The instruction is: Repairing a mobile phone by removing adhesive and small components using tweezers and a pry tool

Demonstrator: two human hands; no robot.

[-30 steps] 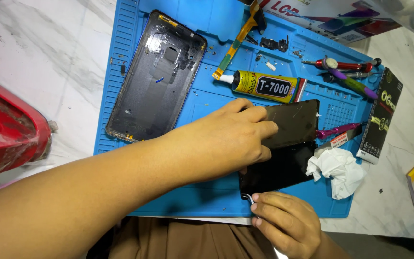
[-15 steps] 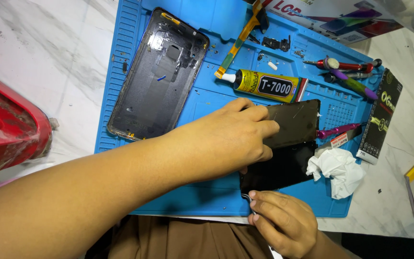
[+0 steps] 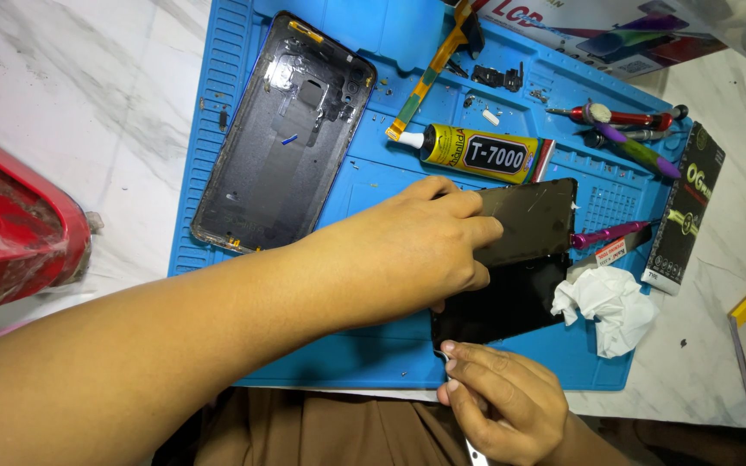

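Observation:
My left hand (image 3: 407, 250) lies flat on a black phone screen panel (image 3: 533, 220), pressing it onto the blue work mat (image 3: 364, 185). The panel looks like two dark layers, the upper one slightly skewed over the lower (image 3: 511, 302). At the near edge, my right hand (image 3: 498, 397) pinches a thin metal tool (image 3: 444, 355) whose tip sits at the panel's near left corner. My left forearm crosses the view from the lower left and hides part of the mat.
A dark phone back cover (image 3: 287, 129) lies inside-up on the mat's left. A yellow glue tube (image 3: 485, 154), a flex strip (image 3: 429, 78), screwdrivers (image 3: 623, 116), crumpled tissue (image 3: 606, 302) and a slim black box (image 3: 688, 207) lie around. A red object (image 3: 10, 224) sits far left.
My right hand has edged slightly left at the panel's near corner. My left hand stays pressed on the panel.

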